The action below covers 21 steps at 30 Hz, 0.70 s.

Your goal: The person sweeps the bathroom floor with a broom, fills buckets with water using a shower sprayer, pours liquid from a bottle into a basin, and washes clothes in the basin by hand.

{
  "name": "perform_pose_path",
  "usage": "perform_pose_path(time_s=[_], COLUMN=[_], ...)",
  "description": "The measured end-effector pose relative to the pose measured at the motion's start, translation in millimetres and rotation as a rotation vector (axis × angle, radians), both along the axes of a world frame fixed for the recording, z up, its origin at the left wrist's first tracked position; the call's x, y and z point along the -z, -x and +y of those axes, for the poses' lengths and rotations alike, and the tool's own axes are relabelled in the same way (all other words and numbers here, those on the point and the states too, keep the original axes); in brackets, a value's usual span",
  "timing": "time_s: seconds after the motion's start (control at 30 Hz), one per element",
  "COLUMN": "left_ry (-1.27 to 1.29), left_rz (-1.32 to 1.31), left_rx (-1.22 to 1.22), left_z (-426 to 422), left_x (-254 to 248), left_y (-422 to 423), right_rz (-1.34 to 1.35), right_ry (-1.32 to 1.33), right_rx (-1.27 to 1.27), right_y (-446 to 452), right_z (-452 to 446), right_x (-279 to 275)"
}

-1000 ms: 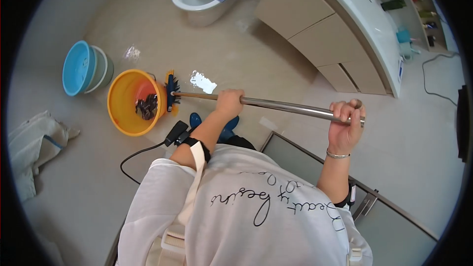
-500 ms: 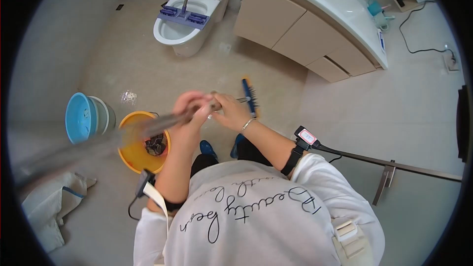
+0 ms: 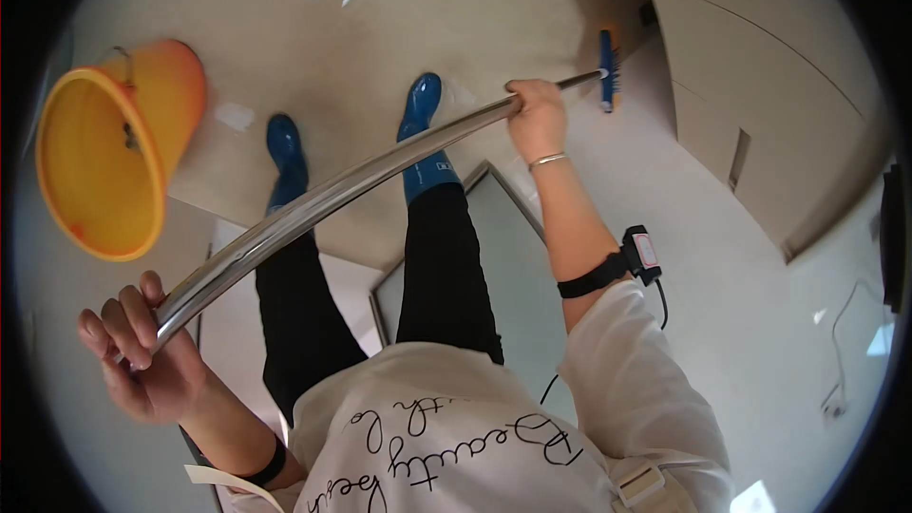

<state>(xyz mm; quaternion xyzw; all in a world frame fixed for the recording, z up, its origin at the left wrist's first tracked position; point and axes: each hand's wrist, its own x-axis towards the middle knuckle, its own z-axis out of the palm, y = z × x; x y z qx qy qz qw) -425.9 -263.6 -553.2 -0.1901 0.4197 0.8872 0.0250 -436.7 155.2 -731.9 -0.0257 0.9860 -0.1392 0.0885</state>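
A long-handled floor brush has a shiny metal pole (image 3: 313, 204) that slants across in front of my legs. Its blue head (image 3: 606, 71), with dark bristles and a yellow-orange edge, is at the upper right by the cabinet. My right hand (image 3: 538, 119) is closed around the pole a short way from the head. At the pole's near end, lower left, my left hand (image 3: 152, 356) has its fingers curled loosely around the tip. Under the pole are my two blue rubber boots (image 3: 418, 119).
To the left stands a yellow bucket (image 3: 180, 104), with something dark visible inside. A beige cabinet (image 3: 750, 66) rises at the right. A glass panel in a metal frame (image 3: 484, 256) is behind my legs. The beige floor (image 3: 380, 38) has shiny wet-looking patches.
My hands were close together at the pole's middle; now they are far apart, left at the near end, right towards the head. The view has tilted down, and the toilet and basins left it.
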Motion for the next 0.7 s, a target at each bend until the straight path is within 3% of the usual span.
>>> perform_pose_path(time_s=[0.07,0.2,0.27,0.33,0.37,0.4,0.57,0.7], left_ry=[0.161,0.21,0.071,0.121,0.125,0.132,0.247,0.289], left_rz=[-0.105,-0.302,-0.234,-0.308,-0.345,-0.381,-0.385,-0.419], left_rx=[0.042,0.114,0.254,0.277,0.255,0.08,0.135,0.022], left_z=[13,17,21,43,58,108,167,190], left_x=[12,41,61,60,56,27,2,-44], left_y=[-29,-106,-140,-176,-200,-284,-303,-319], right_rz=[-0.021,0.01,0.029,0.051,0.062,0.09,-0.081,-0.149], right_ry=[-0.041,-0.147,-0.185,-0.202,-0.2,-0.131,-0.195,-0.012], right_rx=[-0.02,-0.12,-0.145,-0.168,-0.174,-0.336,-0.388,-0.507], right_y=[-14,-28,-27,-33,-38,-43,-51,-57], right_z=[14,34,44,53,58,55,92,91], right_x=[-1,9,12,12,11,7,15,30])
